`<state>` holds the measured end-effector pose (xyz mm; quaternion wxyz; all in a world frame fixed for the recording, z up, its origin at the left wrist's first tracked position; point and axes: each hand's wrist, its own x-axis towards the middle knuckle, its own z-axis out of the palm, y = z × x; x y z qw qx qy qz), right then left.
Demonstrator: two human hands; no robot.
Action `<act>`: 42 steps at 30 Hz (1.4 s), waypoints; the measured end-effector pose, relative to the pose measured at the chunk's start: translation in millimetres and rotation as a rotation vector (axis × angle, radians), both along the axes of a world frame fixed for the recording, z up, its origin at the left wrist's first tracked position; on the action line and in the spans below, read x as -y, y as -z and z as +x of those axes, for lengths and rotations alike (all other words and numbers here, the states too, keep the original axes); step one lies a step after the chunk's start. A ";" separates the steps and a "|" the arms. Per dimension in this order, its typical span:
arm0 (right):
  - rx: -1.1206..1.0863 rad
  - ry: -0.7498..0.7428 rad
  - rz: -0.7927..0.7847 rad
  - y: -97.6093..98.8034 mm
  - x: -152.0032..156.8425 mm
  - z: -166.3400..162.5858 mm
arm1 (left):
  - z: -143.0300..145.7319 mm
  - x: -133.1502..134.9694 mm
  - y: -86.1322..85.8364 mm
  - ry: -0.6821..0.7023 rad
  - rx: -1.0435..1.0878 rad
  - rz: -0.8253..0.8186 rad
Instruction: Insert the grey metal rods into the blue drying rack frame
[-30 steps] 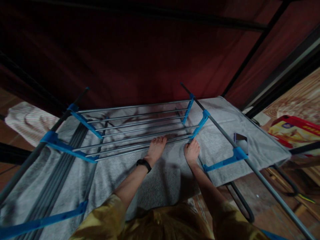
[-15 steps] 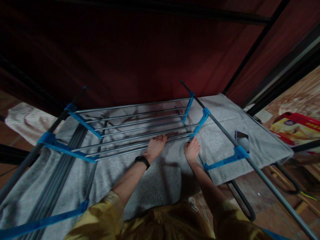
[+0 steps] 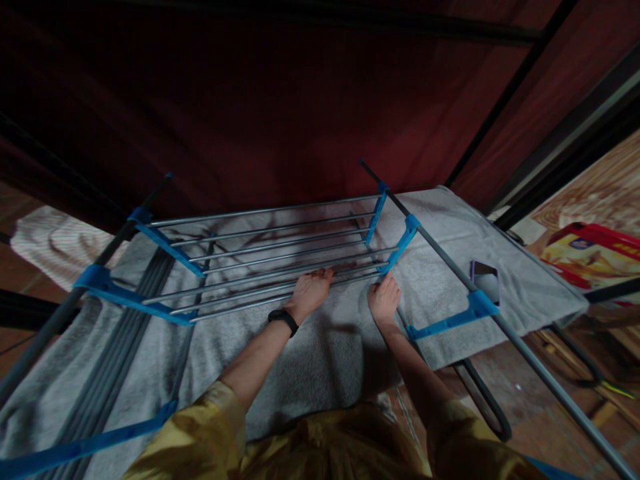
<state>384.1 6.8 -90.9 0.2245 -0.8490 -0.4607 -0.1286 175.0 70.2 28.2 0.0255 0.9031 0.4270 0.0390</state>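
A rack of thin grey metal rods and blue plastic brackets lies on a grey towel. My left hand (image 3: 311, 293), with a black band on its wrist, has its fingers curled over the front metal rod (image 3: 240, 309), right of the rod's middle. At the rod's right end my right hand (image 3: 384, 301) is closed about the lower tip of a blue bracket (image 3: 399, 248); its fingertips are partly hidden. This bracket joins a long grey pole (image 3: 443, 255) on the right. Another blue bracket (image 3: 135, 300) carries the rods' left ends.
The grey towel (image 3: 440, 213) covers the surface beneath the rack. A phone (image 3: 484, 280) lies on it beyond the right pole. Several loose grey tubes (image 3: 113, 360) lie at the left. A red and yellow package (image 3: 595, 257) stands far right. A dark red panel (image 3: 300, 120) rises behind.
Both hands keep their places on the rack. My left wrist has shifted very slightly left; nothing else has visibly moved.
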 end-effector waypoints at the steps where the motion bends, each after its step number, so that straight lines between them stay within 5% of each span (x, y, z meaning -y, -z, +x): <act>1: 0.004 -0.002 0.003 -0.1 0.0 -0.2 | 0.1 0.1 -0.4 -0.004 0.000 -0.003; 42: -0.048 -0.019 -0.023 -6.5 1.6 -0.2 | 0.9 -0.1 -6.2 -0.072 0.001 -0.057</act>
